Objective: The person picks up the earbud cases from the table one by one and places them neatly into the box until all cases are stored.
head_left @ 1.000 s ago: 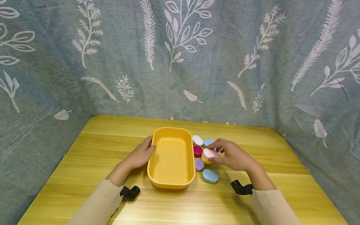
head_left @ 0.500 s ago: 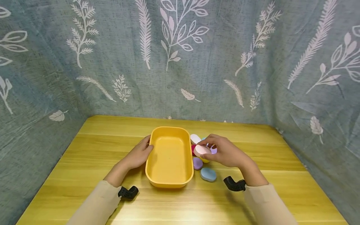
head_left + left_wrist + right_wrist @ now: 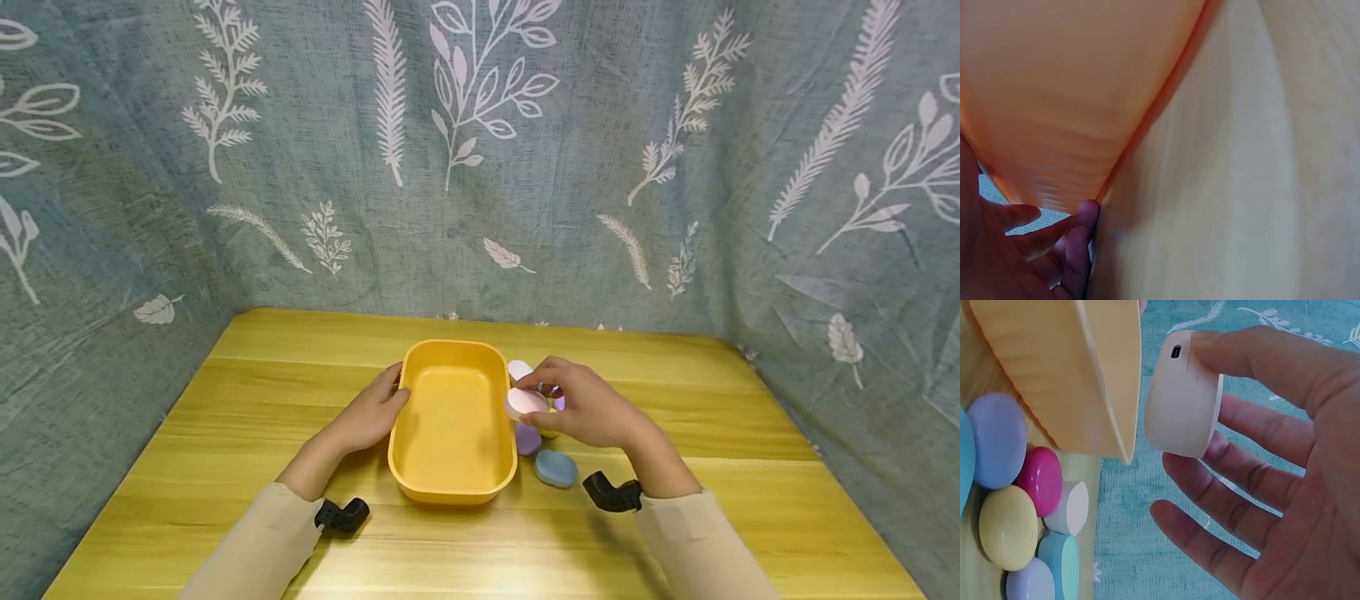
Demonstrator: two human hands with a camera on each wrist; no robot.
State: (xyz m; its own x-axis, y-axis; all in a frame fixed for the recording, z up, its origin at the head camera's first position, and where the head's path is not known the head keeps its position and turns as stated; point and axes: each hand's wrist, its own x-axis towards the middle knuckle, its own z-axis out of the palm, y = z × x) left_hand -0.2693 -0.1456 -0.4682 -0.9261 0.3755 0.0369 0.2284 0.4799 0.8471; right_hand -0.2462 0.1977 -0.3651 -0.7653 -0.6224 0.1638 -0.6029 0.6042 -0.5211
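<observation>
Beside the tub's right rim, my right hand [image 3: 592,406] pinches a pale pink oval case between thumb and fingers, off the table. In the right wrist view this case [image 3: 1179,403] shows a small dark port at one end. My left hand [image 3: 375,412] holds the left wall of the yellow plastic tub [image 3: 450,497], thumb at the rim and fingers along the outside. No objects show inside the tub. Several similar rounded pieces lie to its right: blue [image 3: 556,469], purple [image 3: 999,440], magenta [image 3: 1041,481], yellow [image 3: 1009,528], white [image 3: 1067,508], turquoise [image 3: 1060,565] and lilac [image 3: 1030,581].
The wooden table [image 3: 262,400] is bounded by a grey-blue leaf-patterned curtain [image 3: 547,208] behind and at both sides. A black wrist-worn device sits on each forearm, near the beige sleeves [image 3: 251,542].
My right hand has carried the pale pink case left from above the other pieces to the tub's right rim. The left hand keeps its hold on the tub.
</observation>
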